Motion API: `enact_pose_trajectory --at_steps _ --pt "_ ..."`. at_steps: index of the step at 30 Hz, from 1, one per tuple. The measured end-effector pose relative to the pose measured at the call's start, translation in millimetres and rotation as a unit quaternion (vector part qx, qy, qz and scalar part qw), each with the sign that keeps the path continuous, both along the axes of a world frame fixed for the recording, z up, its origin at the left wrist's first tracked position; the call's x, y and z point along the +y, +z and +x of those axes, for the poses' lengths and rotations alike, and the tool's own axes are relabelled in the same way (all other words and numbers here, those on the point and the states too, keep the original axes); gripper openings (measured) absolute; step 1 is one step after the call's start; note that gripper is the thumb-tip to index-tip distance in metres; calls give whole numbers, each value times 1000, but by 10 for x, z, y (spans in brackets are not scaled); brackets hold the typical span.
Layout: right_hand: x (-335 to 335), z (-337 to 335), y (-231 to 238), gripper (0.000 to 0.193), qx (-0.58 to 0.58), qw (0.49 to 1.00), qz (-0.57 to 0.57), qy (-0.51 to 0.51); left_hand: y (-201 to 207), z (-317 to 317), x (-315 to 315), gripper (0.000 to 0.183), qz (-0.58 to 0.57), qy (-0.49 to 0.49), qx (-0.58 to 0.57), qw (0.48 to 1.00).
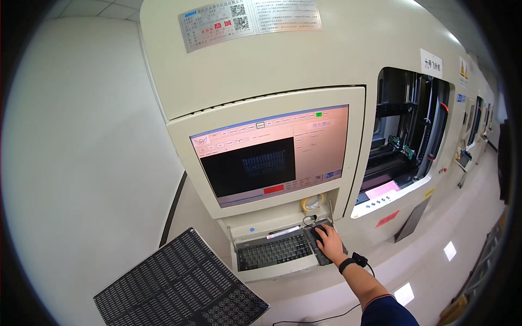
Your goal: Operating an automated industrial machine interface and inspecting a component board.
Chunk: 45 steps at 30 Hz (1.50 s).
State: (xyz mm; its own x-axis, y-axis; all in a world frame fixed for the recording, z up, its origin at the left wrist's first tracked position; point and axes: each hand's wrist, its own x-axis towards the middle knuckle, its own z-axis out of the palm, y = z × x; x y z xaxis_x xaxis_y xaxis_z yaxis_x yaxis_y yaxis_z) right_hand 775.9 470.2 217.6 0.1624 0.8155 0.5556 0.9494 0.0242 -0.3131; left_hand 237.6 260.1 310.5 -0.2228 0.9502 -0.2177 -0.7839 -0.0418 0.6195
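Observation:
My right hand [330, 244] rests over a black computer mouse [319, 232], fingers curved round it, on a dark pad at the right of a pull-out keyboard shelf. A black band with a small dark box is strapped on that wrist. Left of the mouse lies a black keyboard [274, 251]. Above it, a screen [321, 155] set in the cream machine shows a dark window with a grid of pale outlines. At the lower left a flat black panel [168, 280], covered with rows of small white patterns and round shapes, tilts into view. My left hand is out of view.
A yellow tape roll [312, 203] stands in the recess below the screen. A pale strip [283, 232] lies behind the keyboard. To the right, the machine's window [402, 136] shows rails and green parts inside. A dark plate [411, 221] leans against the machine; a cable runs along the floor.

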Motion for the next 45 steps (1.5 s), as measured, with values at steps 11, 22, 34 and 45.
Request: enact_pose_trajectory --at_steps 11,22,34,45 --pt "6 4 -81 44 29 999 0 -27 -325 -199 -180 43 9 55 16 998" --pt "8 -14 -33 41 39 999 -7 -28 -616 -437 -132 57 -106 -44 16 993" --pt "-2 -11 -33 38 55 998 1 -32 -203 -88 -20 50 -34 -9 36 999" --pt "-23 -38 -4 46 46 997 1 -56 -110 25 -30 50 -3 47 55 997"
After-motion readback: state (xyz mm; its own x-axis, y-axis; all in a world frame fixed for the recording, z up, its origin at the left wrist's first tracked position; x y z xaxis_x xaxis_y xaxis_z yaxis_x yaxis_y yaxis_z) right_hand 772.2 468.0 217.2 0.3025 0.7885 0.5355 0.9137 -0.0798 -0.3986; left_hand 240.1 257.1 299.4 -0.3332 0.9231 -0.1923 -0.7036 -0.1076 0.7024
